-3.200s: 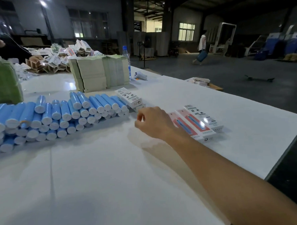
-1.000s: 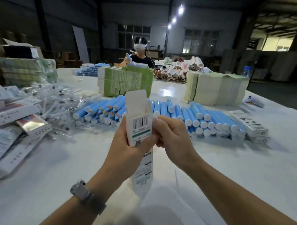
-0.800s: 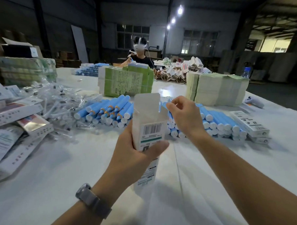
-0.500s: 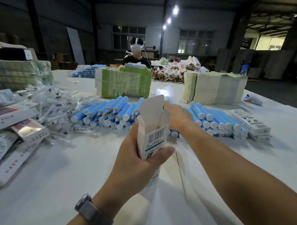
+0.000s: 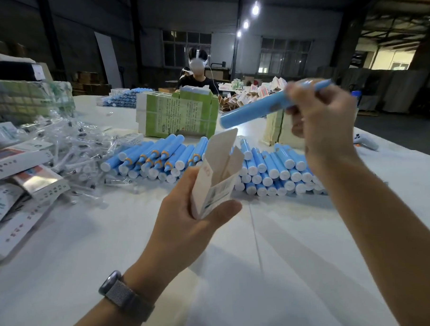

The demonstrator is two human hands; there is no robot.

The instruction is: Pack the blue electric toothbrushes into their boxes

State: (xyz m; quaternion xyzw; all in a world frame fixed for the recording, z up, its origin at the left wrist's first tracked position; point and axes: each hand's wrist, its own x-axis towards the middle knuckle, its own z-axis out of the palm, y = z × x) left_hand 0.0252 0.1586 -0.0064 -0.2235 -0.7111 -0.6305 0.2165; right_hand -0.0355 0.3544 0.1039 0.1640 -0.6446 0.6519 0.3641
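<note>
My left hand [image 5: 186, 218] grips a white toothbrush box [image 5: 217, 177] above the table, its top flaps open and pointing up and away. My right hand [image 5: 323, 118] is raised to the right of it and grips one blue electric toothbrush [image 5: 251, 109] by its narrow end. The thick end of that toothbrush slants down to the left, above the box's mouth and apart from it. Behind the box a long pile of blue toothbrushes [image 5: 271, 170] lies across the white table [image 5: 238, 272].
Bagged brush heads [image 5: 73, 154] and flat printed boxes [image 5: 19, 159] crowd the left side. A green carton stack [image 5: 177, 112] and a pale stack [image 5: 279, 128] stand behind the pile. Another person [image 5: 197, 75] sits at the far end. A white device [image 5: 365, 141] lies at right.
My right hand reached into the pile, took one blue toothbrush and lifted it up to the right. My left hand kept hold of the box and tilted it.
</note>
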